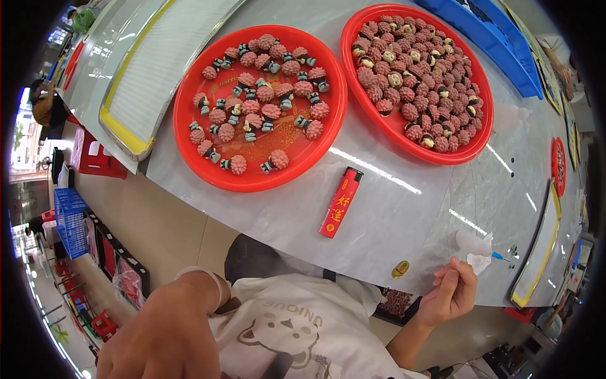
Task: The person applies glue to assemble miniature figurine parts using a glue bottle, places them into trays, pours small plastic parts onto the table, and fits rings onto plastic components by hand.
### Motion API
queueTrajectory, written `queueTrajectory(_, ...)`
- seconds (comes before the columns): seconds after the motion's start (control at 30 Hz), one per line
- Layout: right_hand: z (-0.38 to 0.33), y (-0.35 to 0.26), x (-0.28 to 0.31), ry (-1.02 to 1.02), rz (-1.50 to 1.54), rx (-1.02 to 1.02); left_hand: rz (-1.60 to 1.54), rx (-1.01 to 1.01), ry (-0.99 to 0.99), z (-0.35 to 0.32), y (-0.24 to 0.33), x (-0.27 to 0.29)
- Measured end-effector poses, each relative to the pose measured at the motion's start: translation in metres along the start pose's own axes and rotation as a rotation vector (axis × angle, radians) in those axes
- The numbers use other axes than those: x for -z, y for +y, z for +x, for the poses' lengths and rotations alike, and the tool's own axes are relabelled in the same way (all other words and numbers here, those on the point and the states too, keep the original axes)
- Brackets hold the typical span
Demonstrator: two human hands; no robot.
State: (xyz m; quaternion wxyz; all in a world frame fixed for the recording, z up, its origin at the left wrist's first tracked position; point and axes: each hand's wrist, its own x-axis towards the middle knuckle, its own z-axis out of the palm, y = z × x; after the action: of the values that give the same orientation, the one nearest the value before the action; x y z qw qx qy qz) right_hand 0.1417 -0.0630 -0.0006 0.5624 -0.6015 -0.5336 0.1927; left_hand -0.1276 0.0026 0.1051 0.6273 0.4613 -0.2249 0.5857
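My left hand (pixel 158 335) is at the lower left, beside my light shirt, back of the hand up; the lower edge cuts off its fingers. My right hand (pixel 448 295) is raised at the table's near edge, fingers curled and thumb against them. Anything pinched there is too small to make out. Just beyond its fingertips lies crumpled white tissue (pixel 478 261), with a blue-hubbed dispensing needle (pixel 499 256) beside it. Ahead, a red round tray (pixel 218 174) holds spread-out figurines with pink knobbly tops and grey-blue lower parts. Another red tray (pixel 416 153) is crowded with pink knobbly figure heads, some showing cream faces.
A red lighter-shaped box (pixel 341 203) lies on the grey-covered table, with a small gold oval sticker (pixel 401 269) nearer me. Yellow-edged screen frames (pixel 129 139) stand left and right. A blue bin (pixel 499 44) is at the far right; crates (pixel 69 221) stand on the floor left.
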Motion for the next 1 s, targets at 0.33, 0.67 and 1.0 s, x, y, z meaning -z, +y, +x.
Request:
queueTrajectory(0.33, 0.000, 0.003, 0.000, 0.032, -0.017, -0.005, -0.208, 0.110, 0.071, 0.006, -0.009, 0.000)
queueTrajectory(0.67, 0.000, 0.003, 0.000, 0.009, -0.002, 0.013, -0.025, 0.222, 0.169, 0.007, -0.010, 0.003)
queueTrajectory(1.0, -0.001, 0.005, 0.002, 0.002, 0.025, 0.000, -0.236, 0.264, 0.118, 0.008, -0.007, 0.004)
